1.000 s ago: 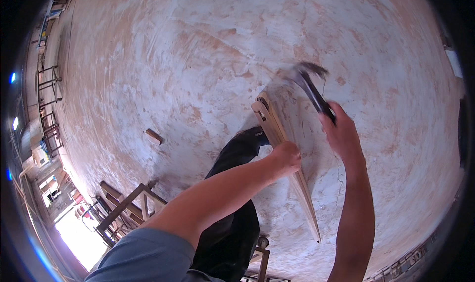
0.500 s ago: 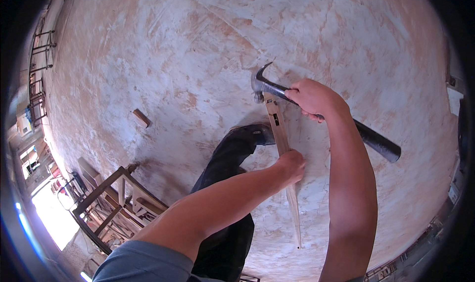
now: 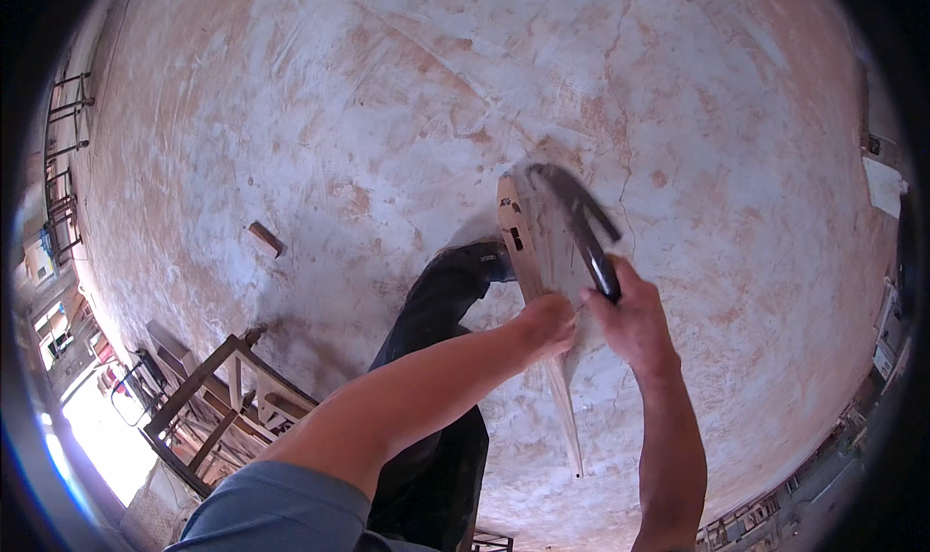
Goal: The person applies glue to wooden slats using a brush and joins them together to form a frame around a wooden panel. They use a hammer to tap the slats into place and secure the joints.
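My left hand [image 3: 549,323] is closed round the middle of a long, tapering piece of wood [image 3: 522,256]. Its wide far end has a dark slot and some dark marks; the thin end points back toward me. In my right hand [image 3: 632,312] is a claw hammer [image 3: 583,225], gripped by its dark handle. The hammer's head is smeared by motion, just right of the wood's far end and apart from it. Below the wood's slotted part, a leg in dark trousers [image 3: 426,300] reaches forward.
A small brown wood block [image 3: 265,239] lies on the stained pale floor [image 3: 387,116] at the left. At the lower left stands a wooden frame [image 3: 202,369] with boards beside it. Metal racks [image 3: 68,116] line the far left.
My right hand has come down and nearer, turning the hammer so its head now sits right of the wood's far end. The wood and my left hand have shifted slightly left.
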`<state>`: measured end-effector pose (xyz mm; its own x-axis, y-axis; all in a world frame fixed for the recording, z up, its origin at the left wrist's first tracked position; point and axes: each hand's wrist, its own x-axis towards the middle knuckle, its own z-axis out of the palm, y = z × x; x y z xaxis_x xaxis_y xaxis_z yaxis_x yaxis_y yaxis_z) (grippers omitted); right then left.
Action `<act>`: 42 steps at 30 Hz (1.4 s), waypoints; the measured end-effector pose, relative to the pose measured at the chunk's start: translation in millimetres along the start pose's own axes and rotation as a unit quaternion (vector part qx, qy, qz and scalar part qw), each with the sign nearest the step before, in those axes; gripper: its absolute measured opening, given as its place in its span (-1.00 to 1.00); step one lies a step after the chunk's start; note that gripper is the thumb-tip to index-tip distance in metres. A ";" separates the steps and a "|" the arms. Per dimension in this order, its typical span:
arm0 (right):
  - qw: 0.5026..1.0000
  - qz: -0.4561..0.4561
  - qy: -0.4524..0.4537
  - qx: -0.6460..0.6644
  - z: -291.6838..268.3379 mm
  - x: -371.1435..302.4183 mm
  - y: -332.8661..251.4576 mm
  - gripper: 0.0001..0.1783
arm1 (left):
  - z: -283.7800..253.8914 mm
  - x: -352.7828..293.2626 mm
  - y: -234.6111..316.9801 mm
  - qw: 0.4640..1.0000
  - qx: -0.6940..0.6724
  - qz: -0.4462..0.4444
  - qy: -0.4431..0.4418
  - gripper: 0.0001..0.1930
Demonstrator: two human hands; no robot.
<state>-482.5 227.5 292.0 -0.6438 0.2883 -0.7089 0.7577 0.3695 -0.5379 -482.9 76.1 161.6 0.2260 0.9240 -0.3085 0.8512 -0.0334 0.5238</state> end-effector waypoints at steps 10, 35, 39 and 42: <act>0.990 -0.098 -0.012 -0.096 25.1 -34.6 42.5 -0.63 | 31.6 -3.9 5.3 0.846 -0.462 -0.101 0.244 -0.75; 0.994 -0.049 -0.051 -0.084 -7.3 -36.4 23.4 -0.61 | 4.6 -1.5 2.7 0.937 -0.169 -0.086 0.294 -0.93; 0.996 -0.061 -0.040 -0.050 -54.3 10.2 -33.3 -0.60 | -41.7 -19.9 -7.5 0.997 0.065 0.042 -0.031 -1.00; 0.992 -0.048 0.016 -0.117 -61.8 62.8 -68.5 -0.61 | -22.9 -16.7 -7.0 0.998 0.043 0.045 -0.012 -0.95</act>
<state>-581.5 274.8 312.5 -0.7173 0.2693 -0.6426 0.6499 0.5909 -0.4779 -503.4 69.6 181.4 0.3138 0.9063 -0.2830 0.8641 -0.1491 0.4807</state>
